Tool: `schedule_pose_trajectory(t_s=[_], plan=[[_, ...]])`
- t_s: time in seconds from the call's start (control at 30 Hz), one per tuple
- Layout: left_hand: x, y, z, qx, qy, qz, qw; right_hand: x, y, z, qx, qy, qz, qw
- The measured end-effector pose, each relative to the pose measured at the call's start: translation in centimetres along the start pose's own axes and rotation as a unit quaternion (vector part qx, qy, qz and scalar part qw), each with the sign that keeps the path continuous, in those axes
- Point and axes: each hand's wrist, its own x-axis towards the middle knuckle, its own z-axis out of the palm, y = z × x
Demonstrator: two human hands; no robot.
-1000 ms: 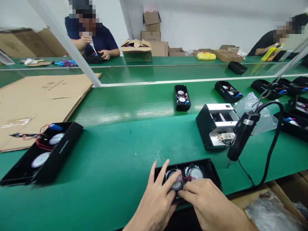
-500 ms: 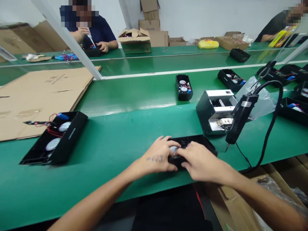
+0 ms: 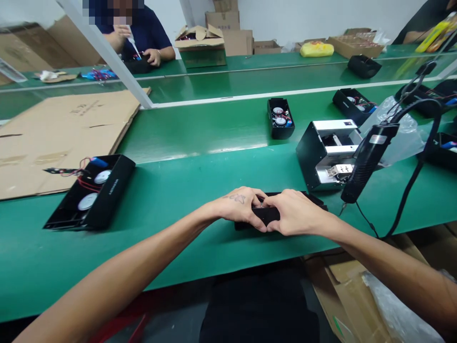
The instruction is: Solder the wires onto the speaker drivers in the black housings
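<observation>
A black speaker housing (image 3: pixel 266 215) lies on the green bench in front of me, largely covered by my hands. My left hand (image 3: pixel 244 207) is closed over its left part, thumb against the near wall and fingers reaching inside. From the right, my right hand (image 3: pixel 294 212) grips the same near wall, its thumb close to the left thumb and its fingertips inside. What the fingertips touch within the housing is hidden. Right of the hands, a black electric screwdriver (image 3: pixel 371 159) hangs with its tip down, beside a box-shaped black-and-white machine (image 3: pixel 307 155).
Another open housing (image 3: pixel 116 193) with round silver speakers and wires sits at left, near flat cardboard (image 3: pixel 71 128). A small open housing (image 3: pixel 281 131) stands farther back; more are at right. Across the bench a person (image 3: pixel 153 38) works. Cardboard boxes (image 3: pixel 348 286) are below right.
My hands have closed in around the near wall, thumbs now almost meeting. The silver round part seen under my fingers before is now mostly covered. The camera view has shifted slightly.
</observation>
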Motion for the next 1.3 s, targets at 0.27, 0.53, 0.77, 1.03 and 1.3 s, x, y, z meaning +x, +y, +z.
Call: schedule_pose_trajectory(t_s=[0.27,0.53,0.77,1.03,1.3], plan=[[0.0,-0.1,0.1,-0.023,0.001,0.018,1.0,0.4,0.3,1.3,-0.006,0.043,-0.013,0.999],[-2.4,-0.2,3.7,0.132,0.12,0.079,0.981,-4.2,3.1,1.2,0.088,0.327,-0.103,0.935],[-3.5,-2.8,10.7,0.308,0.332,0.203,0.868,-6.5,14.0,1.4,0.143,0.618,0.195,0.748],[-2.3,-4.5,10.6,0.327,0.385,0.261,0.823,-5.0,14.7,2.6,0.429,0.62,0.11,0.647],[-1.9,-5.5,10.7,0.333,0.374,0.245,0.83,-4.6,12.4,-3.8,0.407,0.719,-0.042,0.562]])
